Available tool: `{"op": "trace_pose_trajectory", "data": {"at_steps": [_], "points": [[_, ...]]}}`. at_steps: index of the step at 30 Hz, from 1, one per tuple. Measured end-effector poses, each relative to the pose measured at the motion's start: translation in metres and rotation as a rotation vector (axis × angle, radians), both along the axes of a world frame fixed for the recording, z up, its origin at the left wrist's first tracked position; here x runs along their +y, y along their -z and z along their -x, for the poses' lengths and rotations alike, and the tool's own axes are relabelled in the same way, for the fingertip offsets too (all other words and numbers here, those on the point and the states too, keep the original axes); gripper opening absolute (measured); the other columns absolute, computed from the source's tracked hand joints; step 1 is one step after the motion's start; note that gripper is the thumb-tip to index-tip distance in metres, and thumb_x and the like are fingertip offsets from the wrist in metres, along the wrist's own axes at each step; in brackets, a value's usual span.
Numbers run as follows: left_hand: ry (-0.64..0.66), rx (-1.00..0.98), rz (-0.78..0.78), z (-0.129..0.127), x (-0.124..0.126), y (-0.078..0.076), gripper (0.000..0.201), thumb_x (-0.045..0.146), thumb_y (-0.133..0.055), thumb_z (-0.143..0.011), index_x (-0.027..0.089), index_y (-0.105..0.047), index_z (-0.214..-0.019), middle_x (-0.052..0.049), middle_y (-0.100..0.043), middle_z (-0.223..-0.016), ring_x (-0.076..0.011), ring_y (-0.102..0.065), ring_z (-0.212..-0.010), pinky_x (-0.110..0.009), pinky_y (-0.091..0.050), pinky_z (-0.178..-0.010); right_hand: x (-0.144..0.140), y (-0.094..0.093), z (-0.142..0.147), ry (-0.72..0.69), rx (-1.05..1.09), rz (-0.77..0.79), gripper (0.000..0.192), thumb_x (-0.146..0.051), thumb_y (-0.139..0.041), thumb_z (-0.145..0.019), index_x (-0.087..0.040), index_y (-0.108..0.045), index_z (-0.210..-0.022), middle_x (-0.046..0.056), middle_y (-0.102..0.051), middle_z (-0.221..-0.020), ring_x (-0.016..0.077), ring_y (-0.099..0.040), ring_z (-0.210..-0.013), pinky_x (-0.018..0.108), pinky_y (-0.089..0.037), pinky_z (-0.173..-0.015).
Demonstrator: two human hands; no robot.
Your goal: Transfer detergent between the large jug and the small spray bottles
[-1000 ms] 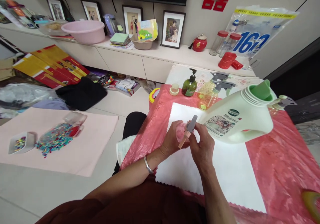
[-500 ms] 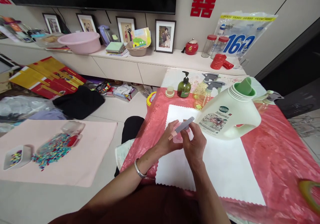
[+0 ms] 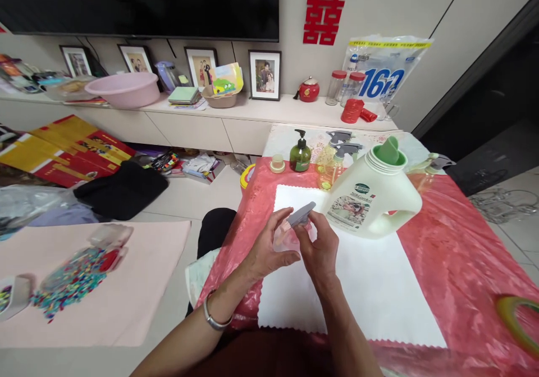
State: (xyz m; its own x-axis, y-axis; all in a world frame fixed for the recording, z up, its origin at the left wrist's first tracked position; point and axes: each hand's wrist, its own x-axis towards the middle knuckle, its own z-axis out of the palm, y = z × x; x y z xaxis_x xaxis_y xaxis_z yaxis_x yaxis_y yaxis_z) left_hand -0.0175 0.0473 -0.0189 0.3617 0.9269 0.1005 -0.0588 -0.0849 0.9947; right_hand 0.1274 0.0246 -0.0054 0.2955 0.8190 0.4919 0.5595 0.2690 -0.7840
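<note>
A pink translucent spray bottle [image 3: 306, 234] with a grey trigger head [image 3: 301, 214] is above the white scalloped mat [image 3: 349, 287]. My right hand [image 3: 320, 248] pinches it just below the trigger head. Around the bottle's left side, my left hand [image 3: 272, 248] is open, its thumb spread away from its fingers; whether the fingertips touch the bottle I cannot tell. To the right stands a large pale-green detergent jug [image 3: 374, 197], with a green cap [image 3: 388, 151] set in its mouth.
Behind the mat are a green pump bottle [image 3: 300, 155], yellowish spray bottles [image 3: 330, 170] and a pale cap [image 3: 277, 164]. A tape roll [image 3: 520, 321] lies on the red table cover [image 3: 455, 242]. Colourful small pieces [image 3: 71, 284] are spilled on a pink sheet [image 3: 138, 287] at left.
My left hand has loosened, its thumb moving away from the bottle. My right hand still holds the bottle near its head. The camera view has shifted slightly.
</note>
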Motion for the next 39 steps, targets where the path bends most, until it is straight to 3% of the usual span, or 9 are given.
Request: {"op": "trace_pose_trajectory", "data": {"at_steps": [4,8,14,22,27,31,34,39], "points": [[-0.092,-0.081,0.024,-0.008,-0.004,-0.005,0.064,0.049,-0.084,-0.074,0.027,-0.058,-0.128,-0.01,-0.065,-0.131,-0.0312,-0.06,-0.127,-0.049,-0.048,-0.11,0.0,0.002,0.003,0.042,0.01,-0.008,0.019,-0.032,-0.056,-0.091,-0.018,-0.063,-0.101,0.003,-0.065,-0.092,0.0165,-0.062,-0.081,0.026,-0.049,-0.072],[-0.116,-0.065,0.086,-0.015,-0.003,-0.021,0.047,0.04,-0.08,-0.078,0.025,-0.061,-0.119,-0.006,-0.074,-0.11,-0.0248,-0.071,-0.101,-0.041,-0.058,-0.091,0.001,0.005,0.007,0.072,0.015,-0.042,0.016,-0.031,-0.057,-0.091,-0.018,-0.062,-0.098,0.002,-0.064,-0.089,0.0153,-0.062,-0.078,0.024,-0.048,-0.069],[-0.176,0.205,-0.044,-0.017,0.01,-0.049,0.031,0.041,-0.085,-0.07,0.025,-0.072,-0.094,-0.003,-0.074,-0.093,-0.0248,-0.07,-0.088,-0.038,-0.056,-0.078,0.003,0.008,0.012,0.096,0.025,-0.079,0.012,-0.028,-0.055,-0.09,-0.018,-0.06,-0.096,0.001,-0.062,-0.085,0.0143,-0.061,-0.072,0.023,-0.047,-0.064],[-0.244,0.292,-0.071,-0.024,0.018,-0.04,0.026,0.044,-0.08,-0.072,0.022,-0.071,-0.082,-0.002,-0.071,-0.083,-0.0219,-0.068,-0.077,-0.032,-0.052,-0.069,0.005,0.016,0.013,0.07,0.06,-0.09,0.008,-0.024,-0.053,-0.09,-0.018,-0.056,-0.094,0.0,-0.058,-0.083,0.014,-0.058,-0.07,0.023,-0.044,-0.062],[-0.249,0.319,-0.118,-0.021,0.018,-0.039,0.02,0.039,-0.079,-0.074,0.022,-0.073,-0.082,-0.001,-0.071,-0.081,-0.0187,-0.066,-0.075,-0.028,-0.049,-0.069,0.004,0.014,0.005,-0.09,0.109,-0.057,0.012,-0.027,-0.052,-0.096,-0.018,-0.059,-0.095,0.002,-0.058,-0.088,0.0143,-0.056,-0.079,0.023,-0.044,-0.068],[-0.278,0.318,-0.036,-0.019,0.017,-0.041,0.03,0.041,-0.083,-0.068,0.021,-0.072,-0.089,-0.001,-0.073,-0.078,-0.0177,-0.064,-0.067,-0.026,-0.048,-0.061,-0.002,0.001,-0.006,-0.276,0.152,0.016,0.018,-0.03,-0.051,-0.101,-0.02,-0.065,-0.107,0.004,-0.059,-0.102,0.015,-0.057,-0.093,0.023,-0.046,-0.079],[-0.272,0.286,0.017,-0.019,0.017,-0.043,0.03,0.04,-0.083,-0.065,0.019,-0.071,-0.083,0.0,-0.07,-0.069,-0.0168,-0.06,-0.06,-0.026,-0.045,-0.057,-0.005,-0.008,-0.013,-0.386,0.19,0.068,0.022,-0.031,-0.047,-0.105,-0.022,-0.064,-0.115,0.005,-0.057,-0.112,0.0153,-0.056,-0.103,0.024,-0.048,-0.089],[-0.22,0.246,0.067,-0.018,0.023,-0.049,0.027,0.039,-0.084,-0.062,0.018,-0.071,-0.074,0.001,-0.067,-0.063,-0.0167,-0.06,-0.06,-0.025,-0.044,-0.057,-0.006,-0.008,-0.019,-0.43,0.226,0.113,0.024,-0.034,-0.045,-0.106,-0.022,-0.065,-0.112,0.004,-0.056,-0.112,0.0147,-0.056,-0.103,0.023,-0.047,-0.09]]}}
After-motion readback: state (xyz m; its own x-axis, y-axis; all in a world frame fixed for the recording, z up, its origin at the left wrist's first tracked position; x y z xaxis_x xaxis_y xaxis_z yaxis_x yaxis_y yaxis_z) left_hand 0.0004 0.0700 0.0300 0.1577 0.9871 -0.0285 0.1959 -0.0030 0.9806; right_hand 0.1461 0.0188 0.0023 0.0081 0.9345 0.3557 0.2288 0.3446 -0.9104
